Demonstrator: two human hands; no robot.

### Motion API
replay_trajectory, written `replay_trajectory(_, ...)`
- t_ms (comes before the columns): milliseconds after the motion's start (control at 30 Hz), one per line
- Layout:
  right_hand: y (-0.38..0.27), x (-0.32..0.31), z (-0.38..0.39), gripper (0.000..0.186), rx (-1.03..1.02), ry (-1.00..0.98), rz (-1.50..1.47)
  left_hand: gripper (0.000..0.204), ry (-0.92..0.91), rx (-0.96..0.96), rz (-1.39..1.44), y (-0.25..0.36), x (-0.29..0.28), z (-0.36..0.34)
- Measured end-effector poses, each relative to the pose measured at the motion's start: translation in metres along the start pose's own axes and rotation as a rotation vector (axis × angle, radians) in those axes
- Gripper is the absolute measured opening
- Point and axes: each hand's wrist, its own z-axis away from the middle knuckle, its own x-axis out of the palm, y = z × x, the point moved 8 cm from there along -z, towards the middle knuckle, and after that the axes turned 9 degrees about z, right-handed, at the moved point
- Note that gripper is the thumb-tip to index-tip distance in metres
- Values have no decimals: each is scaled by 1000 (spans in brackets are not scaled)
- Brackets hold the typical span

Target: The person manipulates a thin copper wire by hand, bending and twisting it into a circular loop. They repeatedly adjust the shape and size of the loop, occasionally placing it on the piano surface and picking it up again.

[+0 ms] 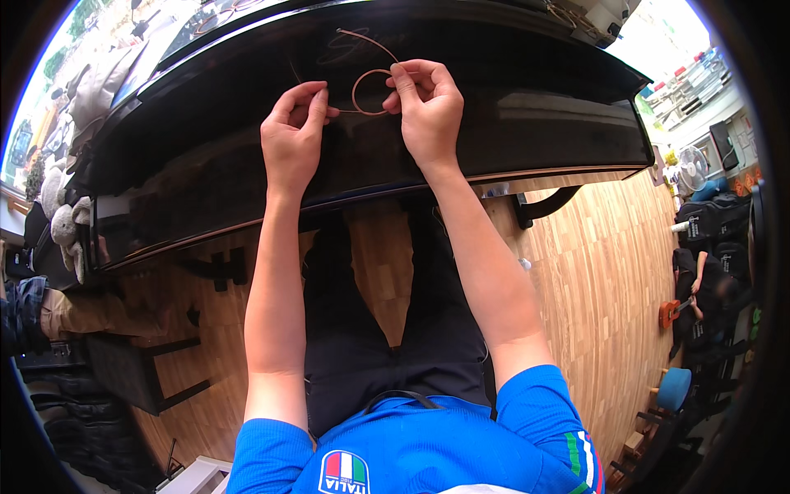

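Observation:
A thin copper-coloured wire (355, 89) is bent into a single round loop between my two hands, above a glossy black piano lid (206, 173). My left hand (295, 123) pinches it between thumb and fingers at the left of the loop. On the loop's right side, my right hand (429, 111) has closed thumb and fingertips on the wire where it crosses. One loose end curves up and left past my right fingers. A faint thin line rises above my left hand; whether it belongs to the wire I cannot tell.
Grey plush toys (66, 218) sit by the piano's left end. At lower left stands a black bench (132, 370), near another person's legs (103, 317). On the right, someone holds a small orange guitar (668, 313), with a blue stool (674, 389) nearby. A white fan (692, 167) stands farther back.

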Motion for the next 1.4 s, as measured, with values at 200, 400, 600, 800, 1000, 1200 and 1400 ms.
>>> replay_trajectory(200, 0, 2, 0, 14, 19, -38, -19, 29, -61, -40, 8, 3, 5, 0)
replay_trajectory(400, 0, 7, 0, 14, 2, -95, -28, 52, -41, -100, 194, 5, -1, -1)
replay_trajectory(600, -5, 10, 1, 14, -64, -132, 12, 52, 89, -83, 293, 4, -12, -1)
replay_trajectory(800, -4, 7, 1, 13, -7, -95, 14, 30, 51, -90, 106, 4, -6, 1)
replay_trajectory(1000, -7, 1, 0, 13, -60, -40, -2, 26, -65, -58, -172, 1, 9, 3)
replay_trajectory(1200, -8, -8, 1, 14, -82, 94, 63, 29, -120, 33, -310, 7, 16, 5)
replay_trajectory(1400, -6, -14, 0, 15, -85, 132, 37, 30, -97, 99, -411, 9, 15, 5)
